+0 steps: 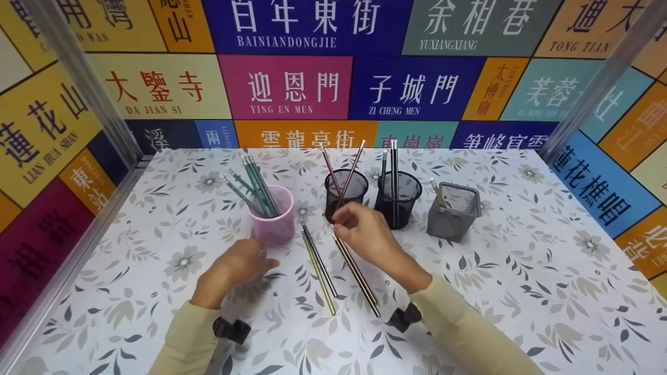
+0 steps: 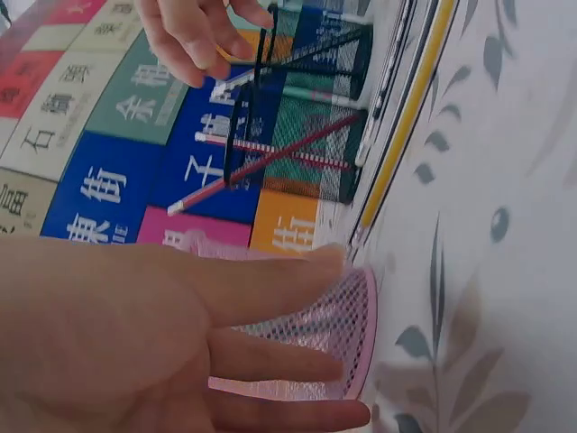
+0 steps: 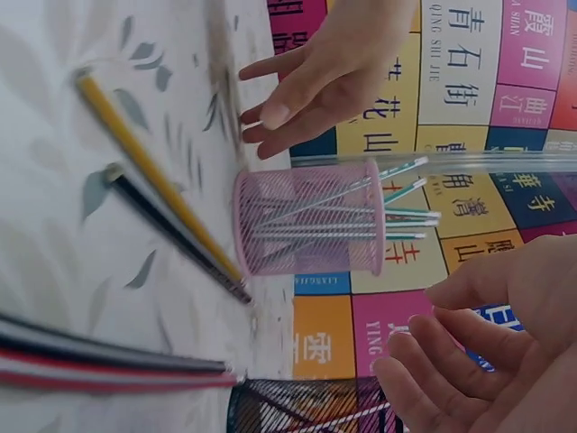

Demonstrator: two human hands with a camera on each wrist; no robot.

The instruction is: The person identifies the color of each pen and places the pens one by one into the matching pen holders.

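Observation:
My left hand [image 1: 234,268] hovers just in front of a pink mesh pencil cup [image 1: 273,229], its fingers extended and holding nothing. Several green pencils [image 3: 338,231] lean in that cup. My right hand [image 1: 367,232] is at the front of a round black mesh cup [image 1: 354,182] containing two red pencils [image 2: 234,176]. Its fingers are loosely bent, with nothing between them in the right wrist view. A yellow pencil [image 2: 415,99] and a dark pencil [image 3: 171,225] lie on the table between the hands. Below the right hand lie a black pencil [image 3: 108,349] and a red one [image 3: 108,378].
A second round black mesh cup [image 1: 409,208] with dark pencils [image 1: 394,161] stands right of the first. Farther right is a grey square mesh holder [image 1: 451,224] with a pencil or two inside. A floral cloth [image 1: 521,281] covers the table; lettered panels [image 1: 292,86] rise behind.

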